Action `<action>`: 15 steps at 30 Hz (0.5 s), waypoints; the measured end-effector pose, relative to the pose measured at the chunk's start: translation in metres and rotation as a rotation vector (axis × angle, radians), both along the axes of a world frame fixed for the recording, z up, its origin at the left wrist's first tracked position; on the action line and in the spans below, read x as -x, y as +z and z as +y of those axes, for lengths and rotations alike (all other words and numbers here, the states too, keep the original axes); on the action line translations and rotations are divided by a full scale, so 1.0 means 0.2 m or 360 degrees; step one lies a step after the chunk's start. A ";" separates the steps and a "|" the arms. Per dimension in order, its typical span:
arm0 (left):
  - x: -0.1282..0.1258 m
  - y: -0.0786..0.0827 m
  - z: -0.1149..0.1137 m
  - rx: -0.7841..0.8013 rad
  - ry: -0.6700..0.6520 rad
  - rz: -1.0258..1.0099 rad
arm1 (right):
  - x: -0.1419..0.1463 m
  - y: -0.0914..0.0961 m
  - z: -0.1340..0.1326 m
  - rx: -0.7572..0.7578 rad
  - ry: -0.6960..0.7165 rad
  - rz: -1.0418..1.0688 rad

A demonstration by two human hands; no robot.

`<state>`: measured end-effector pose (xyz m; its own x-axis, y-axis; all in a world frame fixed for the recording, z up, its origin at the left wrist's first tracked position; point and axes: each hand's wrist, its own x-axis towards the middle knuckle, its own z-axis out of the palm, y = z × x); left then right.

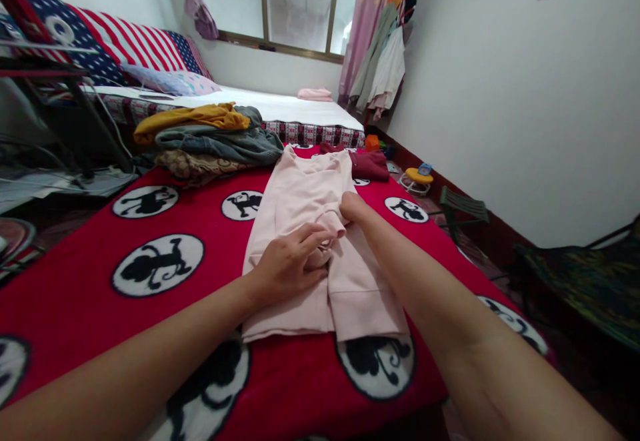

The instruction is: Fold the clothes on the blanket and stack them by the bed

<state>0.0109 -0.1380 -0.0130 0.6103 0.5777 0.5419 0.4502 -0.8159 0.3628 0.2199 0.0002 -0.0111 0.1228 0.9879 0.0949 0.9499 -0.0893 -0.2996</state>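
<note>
A pale pink sweatshirt (310,191) lies lengthwise on a red blanket (90,301) printed with black monkeys in white circles. My left hand (290,264) rests on the garment's middle, fingers curled over a folded sleeve cuff. My right hand (356,209) sits just beyond it, fingers tucked under the sleeve fold and mostly hidden. Both sides of the sweatshirt are folded inward.
A pile of clothes, yellow (195,119), grey-green (220,142) and patterned, sits at the blanket's far left. A maroon garment (369,163) lies at the far right. Beyond is a bed (280,104), a window, hanging clothes (383,67), and a folding stool (463,207) by the wall.
</note>
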 end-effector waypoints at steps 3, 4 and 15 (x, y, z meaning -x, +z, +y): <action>-0.01 -0.01 0.01 -0.0061 -0.0092 -0.0031 | -0.01 0.02 0.00 -0.0024 0.0011 -0.0018; -0.01 -0.02 0.01 -0.0086 -0.0141 -0.0064 | -0.01 0.03 0.00 -0.0047 0.0010 -0.0010; 0.01 -0.01 -0.01 -0.0033 -0.0460 -0.0041 | 0.05 -0.04 -0.01 -0.0192 -0.0162 0.0121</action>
